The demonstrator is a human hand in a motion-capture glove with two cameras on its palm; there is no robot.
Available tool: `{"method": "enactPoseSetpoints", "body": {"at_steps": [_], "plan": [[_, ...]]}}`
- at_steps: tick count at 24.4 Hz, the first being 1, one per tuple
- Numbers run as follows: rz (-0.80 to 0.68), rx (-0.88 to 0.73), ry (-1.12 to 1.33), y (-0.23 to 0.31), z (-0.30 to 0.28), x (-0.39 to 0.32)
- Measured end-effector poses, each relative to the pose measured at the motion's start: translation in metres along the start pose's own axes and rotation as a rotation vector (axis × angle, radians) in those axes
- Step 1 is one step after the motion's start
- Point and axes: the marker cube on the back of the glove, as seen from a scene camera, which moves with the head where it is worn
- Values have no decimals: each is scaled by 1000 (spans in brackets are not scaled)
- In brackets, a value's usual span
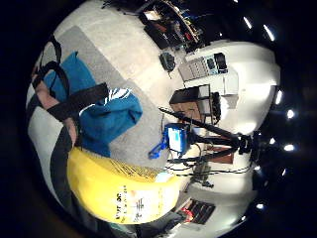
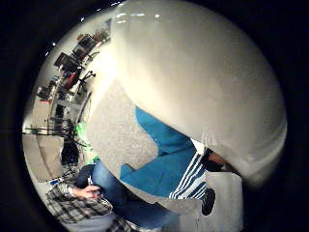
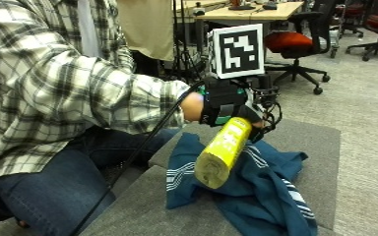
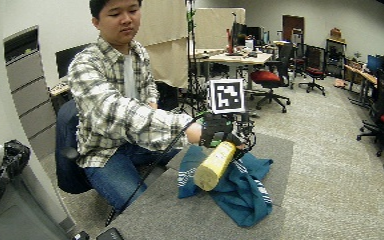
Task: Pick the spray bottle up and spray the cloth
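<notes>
**Yellow spray bottle held tilted above the blue cloth**

In the outside view, the gloved right hand (image 3: 232, 105) sits just right of centre, its fingers curled round the upper end of the yellow spray bottle (image 3: 223, 152). The bottle slants down and to the left from the hand, its base lowest and nearest the camera, hanging over the cloth without visibly touching it. The blue cloth (image 3: 261, 191), with white stripes along its edges, lies crumpled on the grey table (image 3: 143, 211) in the lower middle and lower right of the frame. A plaid sleeve (image 3: 90, 93) fills the left side, reaching toward the hand.

The wide outside view shows the same: bottle (image 4: 213, 166) in the hand (image 4: 217, 134) at centre, cloth (image 4: 245, 192) spread below it on the table (image 4: 172, 210).

In the little finger side palm view the yellow bottle (image 1: 119, 191) lies close to the palm, with the cloth (image 1: 106, 116) on the grey surface beyond it. In the thumb side palm view a pale rounded shape covers much of the picture; the striped cloth (image 2: 164, 164) shows past it.
</notes>
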Motion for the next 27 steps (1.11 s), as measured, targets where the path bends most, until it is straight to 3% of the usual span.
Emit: {"method": "enactPoseSetpoints", "body": {"at_steps": [12,27], "plan": [[200,240,-403,12,-45,37],[434,467,-935,37,-53,71]]}}
